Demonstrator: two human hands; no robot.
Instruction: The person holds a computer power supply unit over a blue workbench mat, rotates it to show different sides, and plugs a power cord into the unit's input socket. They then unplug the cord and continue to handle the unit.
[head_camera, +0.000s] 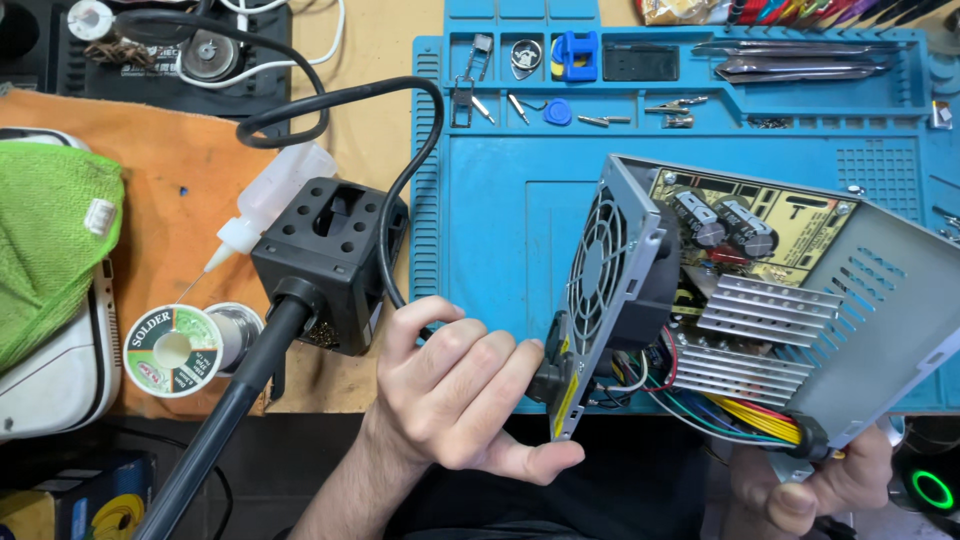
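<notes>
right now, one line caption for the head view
Two bare hands, left hand and right hand, hold an opened power supply over a blue mat.

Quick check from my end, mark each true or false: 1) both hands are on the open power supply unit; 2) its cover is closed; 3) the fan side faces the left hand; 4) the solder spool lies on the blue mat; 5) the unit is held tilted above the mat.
1) True: the left hand grips the fan end of the power supply unit and the right hand holds its lower corner by the cable bundle.
2) False: it is open, with heatsinks and capacitors showing.
3) True: the fan is on the left hand's side.
4) False: the solder spool lies on the orange cloth, left of the blue mat.
5) True: it is tilted.
</notes>
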